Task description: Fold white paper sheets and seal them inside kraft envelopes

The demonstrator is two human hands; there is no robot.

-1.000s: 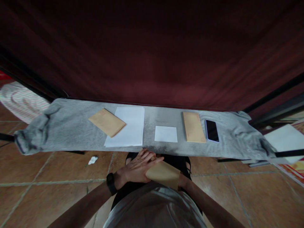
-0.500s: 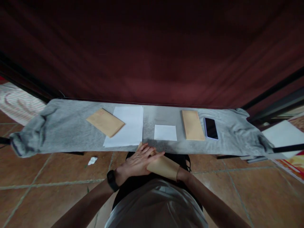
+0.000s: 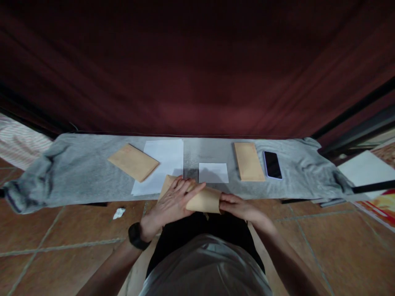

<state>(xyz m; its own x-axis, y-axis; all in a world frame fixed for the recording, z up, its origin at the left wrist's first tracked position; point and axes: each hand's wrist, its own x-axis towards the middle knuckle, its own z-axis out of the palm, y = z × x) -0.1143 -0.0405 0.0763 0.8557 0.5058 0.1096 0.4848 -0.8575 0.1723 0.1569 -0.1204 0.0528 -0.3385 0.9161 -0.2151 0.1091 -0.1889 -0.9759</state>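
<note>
Both my hands hold a brown envelope (image 3: 203,200) at the near edge of a narrow bench covered with a grey cloth (image 3: 83,172). My left hand (image 3: 173,201), a black watch on its wrist, lies over the envelope's left half with fingers pressed on it. At the envelope's right end, my right hand (image 3: 239,205) grips it with curled fingers. Just beyond the envelope lie a large white sheet (image 3: 165,158) and a small white paper (image 3: 213,172).
Another brown envelope (image 3: 133,162) overlaps the large sheet's left side. A third brown envelope (image 3: 248,161) and a dark phone (image 3: 272,165) lie to the right. A dark red curtain hangs behind. A paper scrap (image 3: 119,213) lies on the tiled floor.
Both hands have carried the brown envelope up from my lap to the bench's near edge. My right hand, hidden behind the envelope before, now shows at its right end.
</note>
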